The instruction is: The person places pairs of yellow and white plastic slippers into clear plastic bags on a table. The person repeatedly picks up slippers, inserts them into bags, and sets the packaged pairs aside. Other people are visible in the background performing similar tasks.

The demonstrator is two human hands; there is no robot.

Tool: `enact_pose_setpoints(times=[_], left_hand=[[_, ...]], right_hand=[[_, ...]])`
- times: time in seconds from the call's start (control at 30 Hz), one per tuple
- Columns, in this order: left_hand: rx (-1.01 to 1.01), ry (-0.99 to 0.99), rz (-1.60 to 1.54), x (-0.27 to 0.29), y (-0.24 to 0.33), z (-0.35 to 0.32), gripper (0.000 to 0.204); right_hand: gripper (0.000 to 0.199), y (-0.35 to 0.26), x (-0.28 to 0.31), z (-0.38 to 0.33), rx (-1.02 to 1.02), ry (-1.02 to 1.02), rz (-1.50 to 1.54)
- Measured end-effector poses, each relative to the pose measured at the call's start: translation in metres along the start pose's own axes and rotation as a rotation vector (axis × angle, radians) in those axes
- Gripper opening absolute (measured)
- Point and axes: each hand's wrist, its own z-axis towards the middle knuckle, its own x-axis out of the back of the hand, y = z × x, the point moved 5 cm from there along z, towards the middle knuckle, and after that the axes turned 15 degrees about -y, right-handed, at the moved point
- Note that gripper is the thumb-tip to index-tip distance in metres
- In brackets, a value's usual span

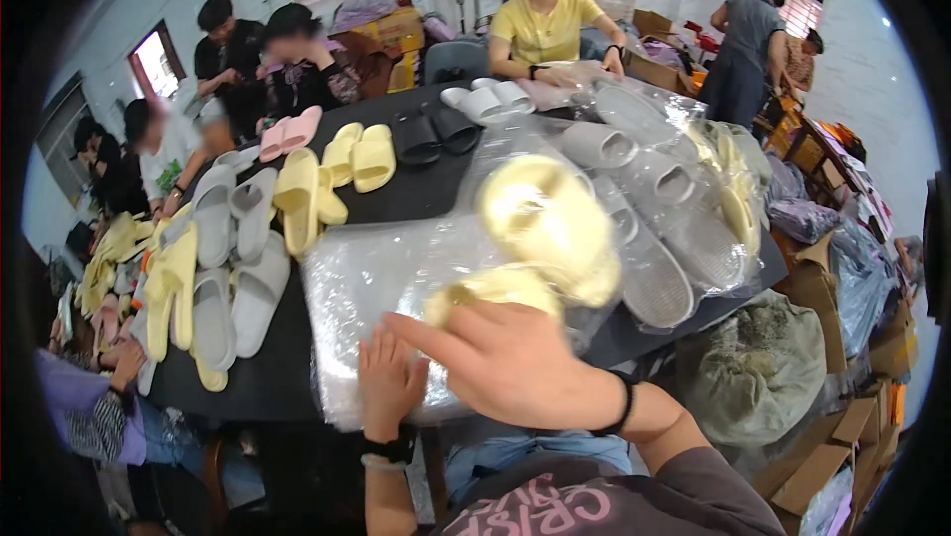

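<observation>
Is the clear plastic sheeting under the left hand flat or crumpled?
Flat: the clear plastic sheeting lies spread out, edges nearly straight.

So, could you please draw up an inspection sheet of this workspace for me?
Surface: dark table, largely covered.
Things at hand: clear plastic bags lying flat; yellow slippers near the right hand, blurred.
Clutter: loose grey slippers on the left, bagged grey slippers on the right.
Hands: left hand laid on the bags; right hand above them, its grip unclear.
Cables: nothing seen.
Surroundings: co-workers around the table; cardboard boxes and a filled sack at right.
</observation>
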Motion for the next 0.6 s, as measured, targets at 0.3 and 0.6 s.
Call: enact_pose_setpoints(times=[0.3,0.6], left_hand=[[-0.102,0.133,-0.011,-0.011,-0.008,-0.005,0.062],[-0.071,0.090,0.175,-0.013,-0.005,0.000,0.075]], right_hand=[[0.062,0.002,-0.116,-0.006,-0.127,-0.288,0.310],[0.071,0.157,-0.104,-0.140,-0.745,0.109,-0.013]])
